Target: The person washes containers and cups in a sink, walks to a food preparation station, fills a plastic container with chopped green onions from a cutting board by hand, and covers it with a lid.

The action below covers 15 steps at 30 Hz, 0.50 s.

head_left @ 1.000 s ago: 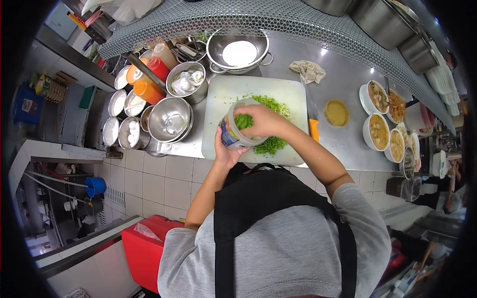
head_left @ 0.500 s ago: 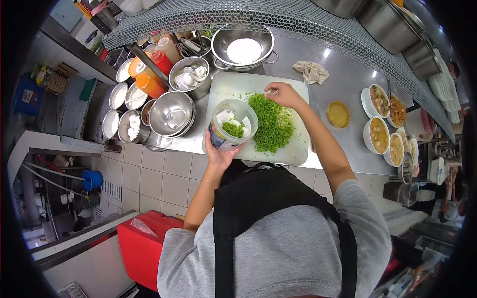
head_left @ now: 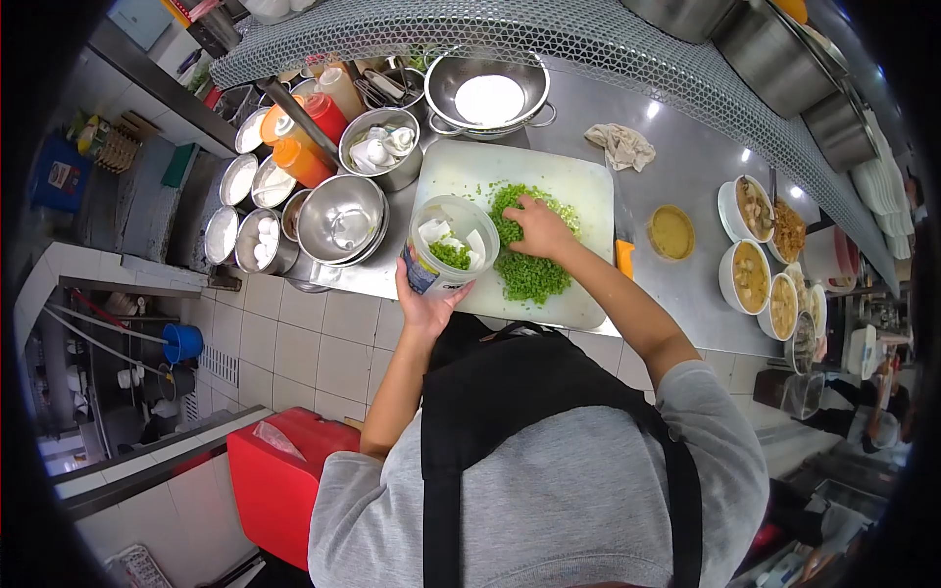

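Observation:
My left hand (head_left: 427, 306) is wrapped round a clear plastic tub (head_left: 423, 276), tilted over the left part of a white cutting board (head_left: 588, 186). Inside the tub lie white pieces and some chopped greens (head_left: 451, 253). A heap of chopped greens (head_left: 534, 277) covers the middle of the board. My right hand (head_left: 537, 227) reaches into the top of that heap, its fingers bent down into the greens; whether they pinch any is hidden. An orange handle (head_left: 624, 258) shows at the board's right edge, beside my right forearm.
Steel bowls (head_left: 340, 220), a pot of white pieces (head_left: 380, 150) and sauce bottles (head_left: 300, 163) stand left. A colander (head_left: 488, 90) is behind the board. Right are a cloth (head_left: 621, 146), a yellow tub (head_left: 670, 232) and soup bowls (head_left: 750, 276). A mesh shelf (head_left: 549, 29) hangs above.
My right hand has moved down and left from the board's upper edge into the greens. The orange handle has come into sight. My left hand still holds the tub.

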{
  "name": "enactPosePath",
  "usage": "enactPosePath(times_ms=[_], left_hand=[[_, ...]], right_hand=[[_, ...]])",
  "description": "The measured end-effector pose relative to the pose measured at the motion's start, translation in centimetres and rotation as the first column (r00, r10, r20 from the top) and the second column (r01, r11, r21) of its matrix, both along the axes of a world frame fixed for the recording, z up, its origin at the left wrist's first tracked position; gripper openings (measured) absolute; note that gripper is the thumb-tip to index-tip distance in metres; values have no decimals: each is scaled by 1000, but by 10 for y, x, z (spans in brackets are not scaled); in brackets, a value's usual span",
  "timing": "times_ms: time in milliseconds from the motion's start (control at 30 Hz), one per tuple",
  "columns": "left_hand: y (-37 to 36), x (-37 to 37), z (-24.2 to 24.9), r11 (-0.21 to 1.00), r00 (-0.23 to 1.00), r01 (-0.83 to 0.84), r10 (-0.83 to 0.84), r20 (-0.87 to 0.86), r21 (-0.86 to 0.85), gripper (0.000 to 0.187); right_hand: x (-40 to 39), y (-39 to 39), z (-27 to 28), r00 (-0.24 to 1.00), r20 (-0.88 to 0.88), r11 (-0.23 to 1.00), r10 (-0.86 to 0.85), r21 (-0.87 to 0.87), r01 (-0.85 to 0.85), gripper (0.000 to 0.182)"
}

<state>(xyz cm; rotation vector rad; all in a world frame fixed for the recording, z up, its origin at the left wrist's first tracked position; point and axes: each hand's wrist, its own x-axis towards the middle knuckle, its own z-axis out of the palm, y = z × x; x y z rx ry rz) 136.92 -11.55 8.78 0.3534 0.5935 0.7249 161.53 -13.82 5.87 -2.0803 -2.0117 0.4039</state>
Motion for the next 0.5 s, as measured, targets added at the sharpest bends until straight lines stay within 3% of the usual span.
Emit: enactPosePath(times_ms=[133,333,500], left_hand=[[1,0,-3,1000,1000,17,-17,25,3,74],[3,5,-11,999,999,32,-32,3,-5,76],[3,24,-16,995,995,96,-96,7,-4,76]], right_hand=[[11,5,0,988,-152,999,-31,16,33,38],[23,3,-1,960,-264,992,-89,61,108,27],[27,-2,65,913,-397,987,-89,89,135,22]])
